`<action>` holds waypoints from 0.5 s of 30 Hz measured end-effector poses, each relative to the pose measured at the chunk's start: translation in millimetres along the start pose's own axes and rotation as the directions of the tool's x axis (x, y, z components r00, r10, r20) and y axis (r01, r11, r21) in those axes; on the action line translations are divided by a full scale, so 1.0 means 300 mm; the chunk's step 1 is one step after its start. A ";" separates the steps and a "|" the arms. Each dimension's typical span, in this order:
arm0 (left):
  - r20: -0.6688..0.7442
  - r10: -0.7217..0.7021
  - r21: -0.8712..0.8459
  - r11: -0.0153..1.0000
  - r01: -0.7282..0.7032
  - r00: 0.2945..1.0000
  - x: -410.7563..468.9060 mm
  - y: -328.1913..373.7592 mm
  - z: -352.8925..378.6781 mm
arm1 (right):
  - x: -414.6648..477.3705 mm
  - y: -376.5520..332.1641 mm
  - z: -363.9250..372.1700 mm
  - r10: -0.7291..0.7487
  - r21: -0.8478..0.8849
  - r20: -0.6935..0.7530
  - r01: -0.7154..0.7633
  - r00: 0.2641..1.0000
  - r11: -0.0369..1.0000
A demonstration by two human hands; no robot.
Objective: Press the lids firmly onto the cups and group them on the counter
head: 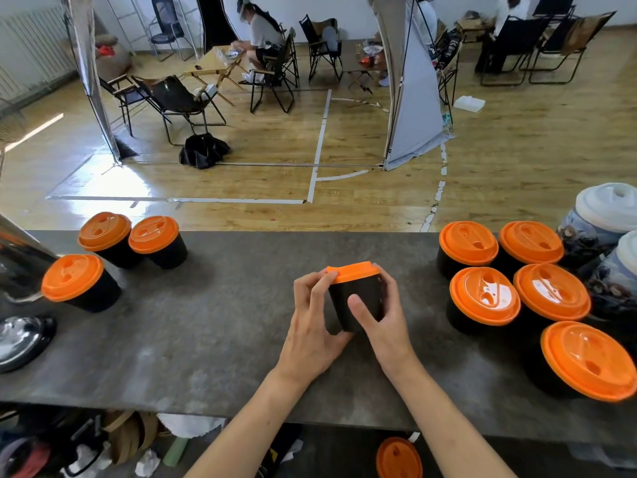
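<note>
Glossy orange plastic lids (484,295), matt black cups (358,301), perhaps stone counter (206,322)

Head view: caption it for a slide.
Both hands hold a black cup with an orange lid between two groups of lidded cups.

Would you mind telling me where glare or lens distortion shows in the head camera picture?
Head view: wide-angle bending curves the counter edge and leans the outer cups outward; window glare whitens the wooden floor at left, and highlights sit on the nearest right orange lids; the cup held in the left hand and right hand is sharp and evenly lit.
</note>
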State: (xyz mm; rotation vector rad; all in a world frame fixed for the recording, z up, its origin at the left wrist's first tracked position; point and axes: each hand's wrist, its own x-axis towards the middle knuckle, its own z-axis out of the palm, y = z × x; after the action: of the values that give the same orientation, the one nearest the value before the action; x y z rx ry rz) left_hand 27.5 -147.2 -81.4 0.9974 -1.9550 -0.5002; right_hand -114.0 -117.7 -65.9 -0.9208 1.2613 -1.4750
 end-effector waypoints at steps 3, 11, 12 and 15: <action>0.014 0.016 -0.010 1.000 -0.016 1.000 -0.003 0.001 0.001 | 0.001 0.000 0.001 0.002 0.032 -0.030 -0.001 1.000 0.999; 0.012 0.050 0.055 0.997 -0.050 0.999 -0.003 -0.001 -0.003 | -0.003 -0.006 0.001 -0.039 0.017 -0.015 0.039 0.999 0.999; 0.014 0.052 0.041 0.998 -0.053 0.999 -0.002 0.000 -0.002 | -0.002 -0.007 0.002 -0.033 0.031 -0.030 0.034 0.999 0.999; 0.000 0.054 -0.007 0.999 -0.054 0.999 -0.001 -0.002 0.003 | 0.003 -0.008 0.001 0.021 0.066 -0.006 -0.021 1.000 0.998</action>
State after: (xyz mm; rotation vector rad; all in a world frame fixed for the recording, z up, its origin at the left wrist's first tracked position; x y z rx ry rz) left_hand 27.2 -147.3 -82.5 0.9381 -1.9732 -0.4764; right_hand -114.4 -118.7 -63.6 -0.8575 1.2162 -1.4956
